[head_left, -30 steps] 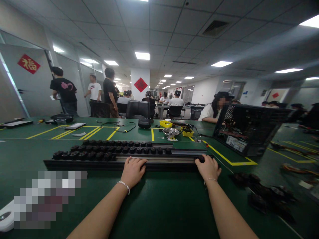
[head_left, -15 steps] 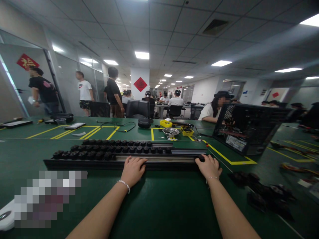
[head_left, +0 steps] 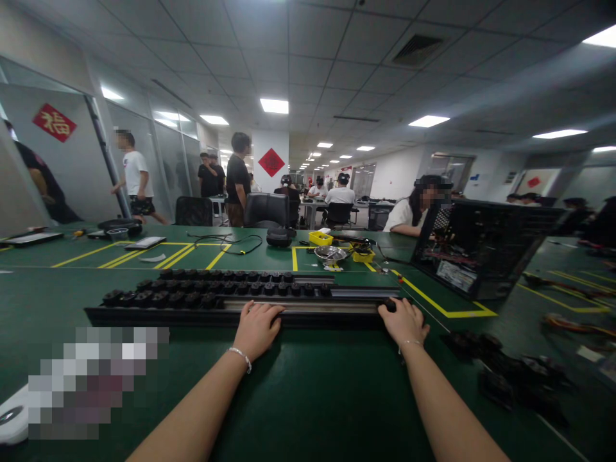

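A long black power-track-like rail [head_left: 163,318] lies crosswise on the green table, with a silvery channel along its top. Small black modules [head_left: 144,299] sit in a line on its left part. My left hand [head_left: 256,330] lies over the front edge near the middle, fingers bent onto the channel and thumb pointing right. At the rail's right end, my right hand [head_left: 405,326] has its fingers closed around a small black module [head_left: 390,306], which is at the channel and partly covered by the fingers. Behind stand further rails [head_left: 312,280] carrying more black modules.
An opened computer case [head_left: 486,247] stands at the right back, a person [head_left: 404,212] behind it. Loose black parts [head_left: 514,372] lie right of my right arm. A metal bowl [head_left: 330,255] and yellow trays [head_left: 321,238] are beyond the rails. A pixelated item [head_left: 91,385] lies front left.
Both my hands and the rail stay practically where they were. In the background, people at the left have walked further left, and the standing person in black has shifted right.
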The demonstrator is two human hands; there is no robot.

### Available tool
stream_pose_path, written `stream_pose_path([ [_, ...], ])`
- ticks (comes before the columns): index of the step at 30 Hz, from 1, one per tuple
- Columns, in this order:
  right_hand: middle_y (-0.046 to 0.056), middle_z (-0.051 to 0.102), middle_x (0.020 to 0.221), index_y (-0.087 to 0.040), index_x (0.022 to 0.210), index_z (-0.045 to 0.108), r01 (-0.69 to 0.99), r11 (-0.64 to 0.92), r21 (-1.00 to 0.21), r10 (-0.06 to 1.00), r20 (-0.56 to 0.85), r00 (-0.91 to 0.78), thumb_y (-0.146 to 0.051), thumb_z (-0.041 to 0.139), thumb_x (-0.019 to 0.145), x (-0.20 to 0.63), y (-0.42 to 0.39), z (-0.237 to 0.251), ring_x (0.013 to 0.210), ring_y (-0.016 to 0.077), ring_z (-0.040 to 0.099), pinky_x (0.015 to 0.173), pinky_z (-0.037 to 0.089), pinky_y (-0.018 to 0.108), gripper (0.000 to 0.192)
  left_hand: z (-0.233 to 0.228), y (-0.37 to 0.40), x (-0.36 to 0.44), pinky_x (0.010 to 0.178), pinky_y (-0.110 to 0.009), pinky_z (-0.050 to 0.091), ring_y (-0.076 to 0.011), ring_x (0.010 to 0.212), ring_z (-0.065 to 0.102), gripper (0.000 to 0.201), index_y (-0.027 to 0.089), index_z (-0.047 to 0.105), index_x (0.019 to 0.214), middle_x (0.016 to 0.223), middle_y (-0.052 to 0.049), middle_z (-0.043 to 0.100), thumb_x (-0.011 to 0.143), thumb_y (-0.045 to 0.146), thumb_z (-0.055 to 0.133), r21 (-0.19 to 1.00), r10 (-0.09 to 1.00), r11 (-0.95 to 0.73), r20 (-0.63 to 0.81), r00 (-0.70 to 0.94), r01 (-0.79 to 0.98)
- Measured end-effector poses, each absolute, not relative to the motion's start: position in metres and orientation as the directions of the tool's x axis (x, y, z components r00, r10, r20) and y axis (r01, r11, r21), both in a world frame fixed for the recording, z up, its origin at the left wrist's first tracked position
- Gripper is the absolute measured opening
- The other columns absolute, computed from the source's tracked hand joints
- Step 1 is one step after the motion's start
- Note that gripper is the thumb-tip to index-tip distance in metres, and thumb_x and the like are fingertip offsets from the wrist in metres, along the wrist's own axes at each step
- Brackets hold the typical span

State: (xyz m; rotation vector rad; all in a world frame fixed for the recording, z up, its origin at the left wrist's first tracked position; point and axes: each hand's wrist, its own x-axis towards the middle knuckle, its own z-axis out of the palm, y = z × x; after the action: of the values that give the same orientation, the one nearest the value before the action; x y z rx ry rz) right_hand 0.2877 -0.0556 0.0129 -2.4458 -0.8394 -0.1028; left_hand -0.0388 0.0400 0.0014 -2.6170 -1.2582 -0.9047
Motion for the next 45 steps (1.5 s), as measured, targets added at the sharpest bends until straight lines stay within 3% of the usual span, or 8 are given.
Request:
stream_pose_path([
  [22, 0.004, 0.043, 0.135, -0.027, 0.124, 0.046, 0.588, -0.639, -0.497, 0.528, 0.273, 0.804, -0.045, 0.036, 0.077, 0.292, -0.055, 0.013, 0.125, 0.0277, 0.03, 0.098, 0.023, 0.057, 0.051, 0.004, 0.039, -0.039, 0.102, -0.046, 0.024, -0.0182, 0.094, 0.057, 0.026, 0.033, 0.06, 0.103, 0.096, 0.001, 0.067, 0.084, 0.031, 0.041, 0.169, 0.69, -0.649, 0.541, 0.481, 0.741],
  [37, 0.009, 0.055, 0.116, -0.026, 0.119, 0.052, 0.566, -0.648, -0.51, 0.49, 0.289, 0.822, -0.043, 0.038, 0.076, 0.299, -0.057, 0.013, 0.115, 0.0278, 0.042, 0.096, 0.029, 0.052, 0.048, 0.004, 0.038, -0.039, 0.101, -0.045, 0.024, -0.018, 0.094, 0.057, 0.026, 0.033, 0.06, 0.102, 0.095, 0.001, 0.067, 0.084, 0.031, 0.041, 0.165, 0.692, -0.647, 0.538, 0.481, 0.745],
  [45, 0.01, 0.055, 0.116, -0.025, 0.118, 0.053, 0.577, -0.637, -0.512, 0.498, 0.299, 0.814, -0.044, 0.038, 0.076, 0.304, -0.058, 0.011, 0.113, 0.0284, 0.043, 0.092, 0.035, 0.046, 0.049, 0.004, 0.038, -0.039, 0.102, -0.045, 0.023, -0.0178, 0.093, 0.057, 0.026, 0.032, 0.06, 0.102, 0.095, 0.001, 0.067, 0.083, 0.031, 0.042, 0.171, 0.69, -0.648, 0.544, 0.477, 0.742],
])
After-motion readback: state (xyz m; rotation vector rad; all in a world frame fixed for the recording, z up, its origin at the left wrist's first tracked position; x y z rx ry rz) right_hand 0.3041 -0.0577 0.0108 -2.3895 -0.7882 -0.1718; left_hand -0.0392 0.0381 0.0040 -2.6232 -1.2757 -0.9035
